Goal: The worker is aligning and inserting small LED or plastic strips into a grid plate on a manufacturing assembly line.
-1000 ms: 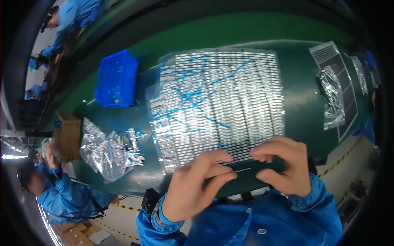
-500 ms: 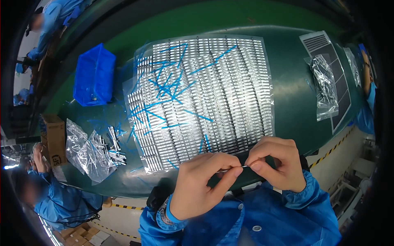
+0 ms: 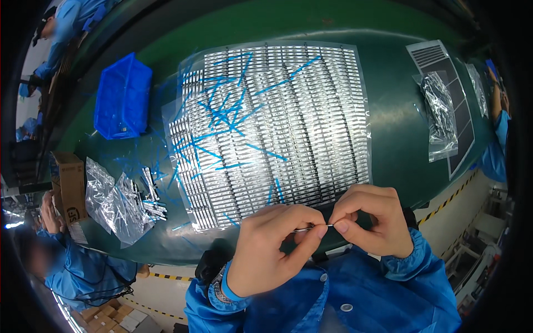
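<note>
Just off the table's near edge, my left hand and my right hand meet fingertip to fingertip. Each pinches a thin, narrow silver strip between thumb and forefinger; most of it lies hidden behind the fingers. Beyond my hands, a clear plastic sheet bears dense rows of small silver strips with dark marks. Thin blue strips lie scattered over the left and middle of these rows.
On the green table, a blue bin stands far left. Clear plastic bags with loose silver strips lie near left, by a cardboard box. At right, a filled bag overlaps a dark panel. Other people sit around.
The view has shifted slightly, so things at the left appear a little farther left and up. Both hands keep the same pinch on the silver strip, almost still.
</note>
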Demonstrator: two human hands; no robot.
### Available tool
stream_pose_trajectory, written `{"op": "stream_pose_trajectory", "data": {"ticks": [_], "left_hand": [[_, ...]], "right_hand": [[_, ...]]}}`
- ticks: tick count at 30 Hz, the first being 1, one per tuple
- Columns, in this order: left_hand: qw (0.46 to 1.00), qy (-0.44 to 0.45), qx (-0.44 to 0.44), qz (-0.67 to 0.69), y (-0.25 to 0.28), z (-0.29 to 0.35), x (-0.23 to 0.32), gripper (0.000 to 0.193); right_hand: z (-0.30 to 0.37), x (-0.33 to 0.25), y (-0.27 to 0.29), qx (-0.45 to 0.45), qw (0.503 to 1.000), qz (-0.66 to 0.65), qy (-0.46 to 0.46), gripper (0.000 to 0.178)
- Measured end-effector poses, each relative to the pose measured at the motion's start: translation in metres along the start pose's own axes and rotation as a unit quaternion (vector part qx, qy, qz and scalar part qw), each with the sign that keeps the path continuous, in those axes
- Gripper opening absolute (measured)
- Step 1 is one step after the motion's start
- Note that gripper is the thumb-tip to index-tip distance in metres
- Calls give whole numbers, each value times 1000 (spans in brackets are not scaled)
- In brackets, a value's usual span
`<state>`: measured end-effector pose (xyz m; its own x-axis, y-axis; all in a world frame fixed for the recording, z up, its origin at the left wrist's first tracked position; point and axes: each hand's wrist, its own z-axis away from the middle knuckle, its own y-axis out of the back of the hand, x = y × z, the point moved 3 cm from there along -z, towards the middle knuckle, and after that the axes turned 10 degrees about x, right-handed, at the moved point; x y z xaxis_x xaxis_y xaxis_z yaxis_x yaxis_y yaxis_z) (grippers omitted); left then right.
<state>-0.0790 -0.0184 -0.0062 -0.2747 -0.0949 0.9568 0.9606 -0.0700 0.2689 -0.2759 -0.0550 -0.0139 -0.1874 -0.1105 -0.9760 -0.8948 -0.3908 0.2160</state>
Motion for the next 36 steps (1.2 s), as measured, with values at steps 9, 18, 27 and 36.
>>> {"op": "stream_pose_trajectory", "data": {"ticks": [9,18,27,36], "left_hand": [[995,29,-69,64,1,-3,-4,7],[961,42,-138,235,0,-2,-9,7],[948,116,-94,282,3,3,-5,2],[955,117,-118,245,8,-1,-7,4]], "right_hand": [[3,12,3,-48,994,-92,-45,7],[7,18,-4,-48,975,-182,-122,6],[-2,-6,11,59,995,75,34,21],[-4,-21,14,65,964,150,211,23]]}}
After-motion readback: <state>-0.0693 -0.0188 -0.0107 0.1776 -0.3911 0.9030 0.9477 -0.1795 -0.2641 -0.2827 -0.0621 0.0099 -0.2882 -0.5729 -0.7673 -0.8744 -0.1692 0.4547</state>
